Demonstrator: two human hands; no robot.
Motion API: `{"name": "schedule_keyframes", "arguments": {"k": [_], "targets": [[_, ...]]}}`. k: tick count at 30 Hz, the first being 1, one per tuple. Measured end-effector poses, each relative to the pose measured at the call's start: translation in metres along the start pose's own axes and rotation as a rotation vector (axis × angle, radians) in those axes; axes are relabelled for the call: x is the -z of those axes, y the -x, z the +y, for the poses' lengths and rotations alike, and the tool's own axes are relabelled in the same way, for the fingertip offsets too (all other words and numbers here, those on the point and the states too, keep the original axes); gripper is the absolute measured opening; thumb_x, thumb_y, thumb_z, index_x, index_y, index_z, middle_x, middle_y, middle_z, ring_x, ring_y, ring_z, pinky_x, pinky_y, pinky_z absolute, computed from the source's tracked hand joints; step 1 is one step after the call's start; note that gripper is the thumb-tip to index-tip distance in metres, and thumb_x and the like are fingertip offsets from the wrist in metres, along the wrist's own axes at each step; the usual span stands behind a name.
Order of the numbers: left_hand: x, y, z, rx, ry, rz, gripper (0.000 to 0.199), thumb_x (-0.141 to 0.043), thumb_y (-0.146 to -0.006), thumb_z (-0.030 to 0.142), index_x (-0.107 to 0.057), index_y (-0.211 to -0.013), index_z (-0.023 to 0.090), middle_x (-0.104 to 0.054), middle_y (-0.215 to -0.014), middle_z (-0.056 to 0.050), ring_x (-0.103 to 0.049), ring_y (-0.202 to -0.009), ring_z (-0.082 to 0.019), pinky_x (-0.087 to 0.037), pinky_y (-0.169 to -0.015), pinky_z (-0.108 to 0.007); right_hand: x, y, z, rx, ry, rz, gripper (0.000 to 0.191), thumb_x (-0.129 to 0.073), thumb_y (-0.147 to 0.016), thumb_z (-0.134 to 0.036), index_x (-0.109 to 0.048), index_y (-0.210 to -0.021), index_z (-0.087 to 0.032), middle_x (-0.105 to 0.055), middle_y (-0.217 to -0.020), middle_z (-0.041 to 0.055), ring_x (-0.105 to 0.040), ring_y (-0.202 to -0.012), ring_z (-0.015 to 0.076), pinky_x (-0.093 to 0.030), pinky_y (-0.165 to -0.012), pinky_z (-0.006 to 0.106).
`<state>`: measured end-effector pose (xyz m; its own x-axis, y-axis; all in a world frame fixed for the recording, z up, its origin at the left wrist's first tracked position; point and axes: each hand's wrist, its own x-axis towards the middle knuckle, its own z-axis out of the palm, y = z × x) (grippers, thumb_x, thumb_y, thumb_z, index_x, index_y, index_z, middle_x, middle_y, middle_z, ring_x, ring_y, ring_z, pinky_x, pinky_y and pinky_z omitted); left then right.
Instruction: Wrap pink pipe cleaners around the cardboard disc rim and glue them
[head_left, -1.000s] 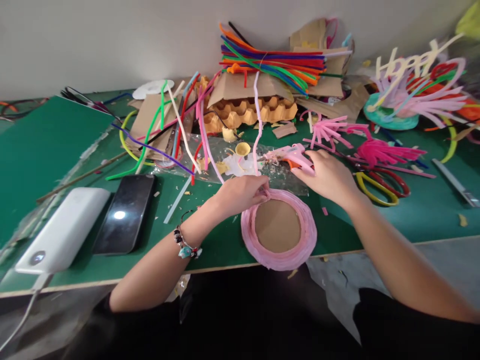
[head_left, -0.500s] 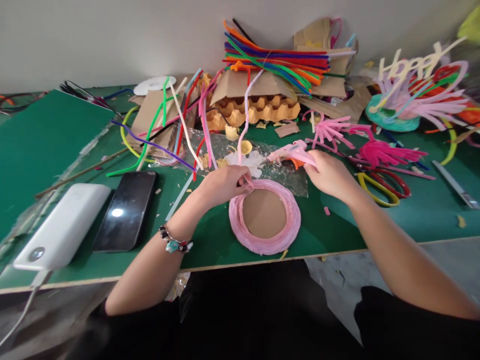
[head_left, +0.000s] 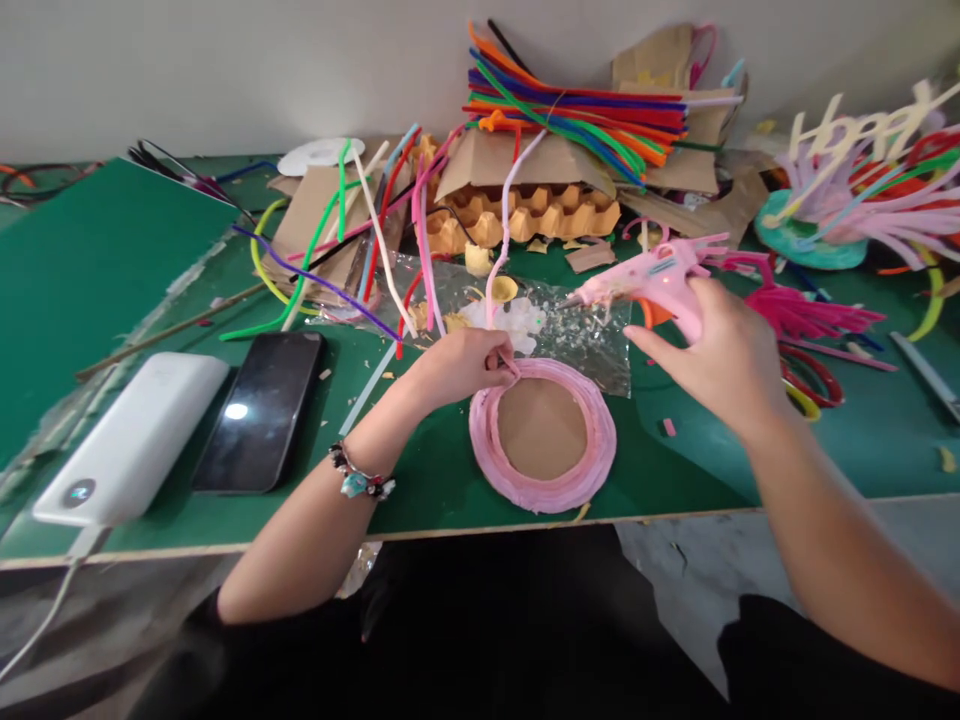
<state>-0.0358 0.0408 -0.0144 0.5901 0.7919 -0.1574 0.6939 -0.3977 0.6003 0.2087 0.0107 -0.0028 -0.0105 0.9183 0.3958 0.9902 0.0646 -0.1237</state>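
A round piece wrapped in pink pipe cleaner (head_left: 491, 468), with a bare cardboard centre (head_left: 543, 430), lies near the table's front edge. At its upper left rim my left hand (head_left: 469, 370) pinches a pale pink pipe cleaner (head_left: 503, 245), which rises behind the fingers toward the back. My right hand (head_left: 724, 350) is wrapped round the handle of a pink glue gun (head_left: 651, 278), its thumb apart from the grip. The gun's nozzle points left, above a plastic sheet (head_left: 592, 335) and apart from the round piece.
A white power bank (head_left: 135, 435) and a black phone (head_left: 262, 410) lie at left. Behind are loose pipe cleaners, an egg carton (head_left: 544, 215) and a colourful bundle (head_left: 585, 115). A decorated teal piece (head_left: 810, 235) and scissors (head_left: 817, 375) are at right.
My right hand has lifted the glue gun up and closer to the camera, its fingers now round the handle. My left hand still pinches at the rim. The whole view has shifted slightly.
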Motion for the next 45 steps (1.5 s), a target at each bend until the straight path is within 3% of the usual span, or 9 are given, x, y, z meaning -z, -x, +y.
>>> {"name": "schedule_keyframes", "arguments": {"k": [4, 8, 11, 19, 33, 45], "targets": [[-0.001, -0.001, -0.003, -0.017, 0.018, -0.001, 0.01, -0.06, -0.072, 0.018, -0.058, -0.082, 0.014, -0.055, -0.063, 0.003, -0.051, -0.059, -0.008, -0.035, -0.056, -0.018, 0.008, 0.009, -0.001, 0.135, -0.035, 0.006, 0.044, -0.053, -0.073, -0.046, -0.053, -0.103, -0.014, -0.061, -0.092, 0.014, -0.058, -0.088, 0.0286, -0.045, -0.068, 0.038], [0.0, -0.001, -0.004, -0.001, 0.02, -0.006, 0.013, -0.062, -0.072, 0.019, -0.059, -0.083, 0.015, -0.055, -0.063, 0.004, -0.051, -0.059, -0.008, -0.035, -0.055, -0.019, 0.01, 0.019, -0.008, 0.255, 0.033, -0.028, 0.04, -0.048, -0.077, -0.046, -0.052, -0.104, -0.017, -0.06, -0.088, 0.0097, -0.058, -0.078, 0.0251, -0.041, -0.054, 0.032], [0.0, -0.001, -0.004, 0.007, 0.027, -0.014, 0.013, -0.062, -0.072, 0.019, -0.059, -0.084, 0.015, -0.055, -0.063, 0.004, -0.051, -0.059, -0.008, -0.035, -0.055, -0.019, 0.01, 0.021, -0.014, 0.262, 0.12, -0.05, 0.04, -0.047, -0.077, -0.045, -0.053, -0.104, -0.016, -0.059, -0.086, 0.009, -0.058, -0.073, 0.0235, -0.035, -0.047, 0.029], [0.0, 0.0, -0.005, -0.019, 0.09, -0.028, 0.012, -0.059, -0.073, 0.017, -0.058, -0.084, 0.015, -0.065, -0.075, 0.0, -0.053, -0.062, -0.008, -0.037, -0.058, -0.019, 0.012, 0.019, -0.026, 0.305, 0.244, -0.108, 0.038, -0.041, -0.083, -0.043, -0.053, -0.107, -0.016, -0.057, -0.084, 0.0088, -0.055, -0.073, 0.0215, -0.028, -0.044, 0.028], [-0.001, -0.002, -0.005, -0.002, 0.049, -0.014, 0.014, -0.061, -0.072, 0.02, -0.059, -0.084, 0.014, -0.055, -0.063, 0.003, -0.05, -0.058, -0.008, -0.035, -0.055, -0.019, 0.02, 0.02, -0.028, 0.411, 0.385, -0.007, 0.035, -0.042, -0.084, -0.036, -0.056, -0.102, -0.01, -0.056, -0.076, 0.0089, -0.053, -0.069, 0.0199, -0.026, -0.043, 0.027], [0.0, -0.001, -0.005, 0.007, 0.02, -0.021, 0.015, -0.059, -0.071, 0.021, -0.059, -0.085, 0.015, -0.056, -0.064, 0.002, -0.05, -0.058, -0.009, -0.035, -0.055, -0.02, 0.027, 0.022, -0.026, 0.393, 0.403, -0.077, 0.033, -0.034, -0.087, -0.033, -0.051, -0.109, -0.015, -0.055, -0.078, 0.0104, -0.051, -0.072, 0.0216, -0.027, -0.045, 0.029]]}}
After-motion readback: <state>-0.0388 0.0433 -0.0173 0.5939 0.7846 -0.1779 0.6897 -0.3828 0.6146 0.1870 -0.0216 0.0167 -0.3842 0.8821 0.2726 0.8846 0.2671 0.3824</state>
